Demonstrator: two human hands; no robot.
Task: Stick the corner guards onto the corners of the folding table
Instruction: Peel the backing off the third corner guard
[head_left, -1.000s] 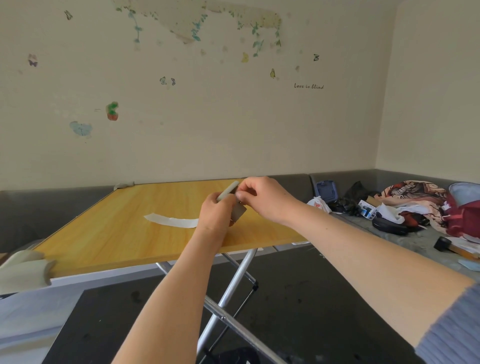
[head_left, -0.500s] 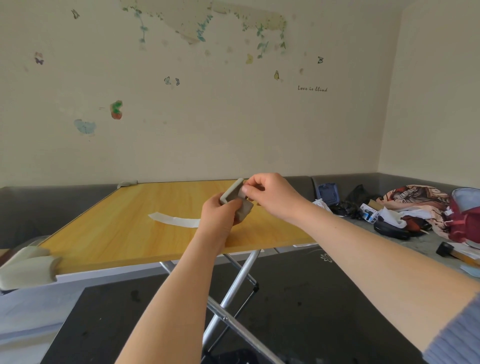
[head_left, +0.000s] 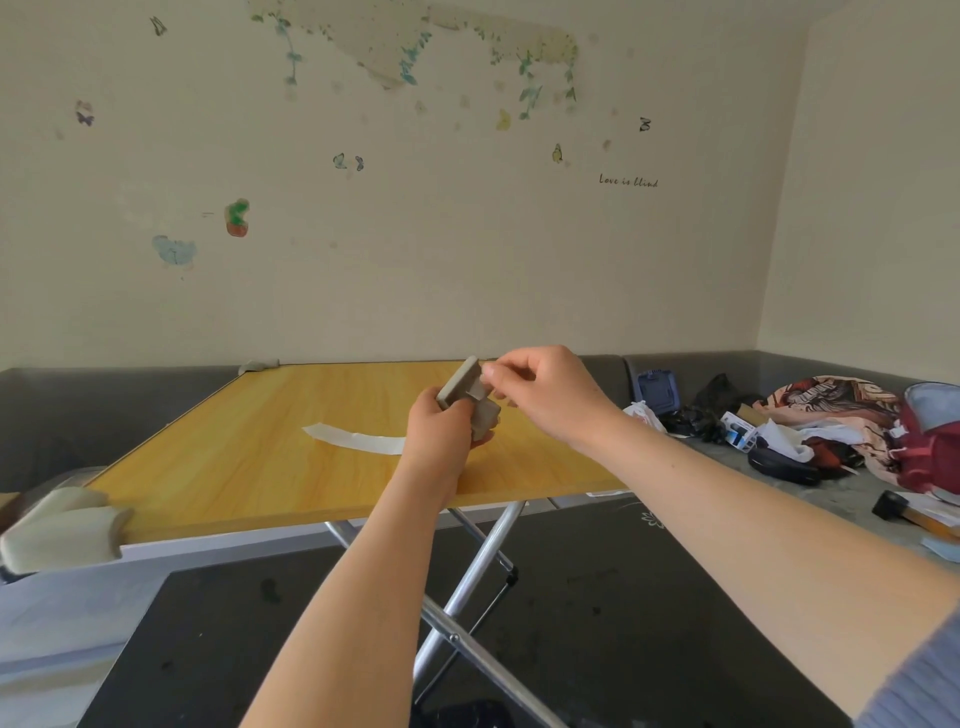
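My left hand (head_left: 440, 436) grips a grey corner guard (head_left: 467, 397) in the air above the yellow folding table (head_left: 249, 447). My right hand (head_left: 545, 395) pinches something small at the guard's top edge; what it pinches is too small to tell. Another grey corner guard (head_left: 62, 530) sits on the table's near left corner. A third guard (head_left: 258, 365) is on the far left corner. A white strip of backing paper (head_left: 353, 440) lies on the tabletop, left of my hands.
The table stands on crossed metal legs (head_left: 467, 566) over a dark floor mat. A grey bench along the wall holds a dark blue box (head_left: 657, 391), bags, a patterned cloth (head_left: 831, 410), a red backpack (head_left: 930, 441) and a hammer (head_left: 904, 512).
Both hands have lifted the guard slightly, and it has turned so that its inner side shows more. My right hand's fingertips have moved to its top edge.
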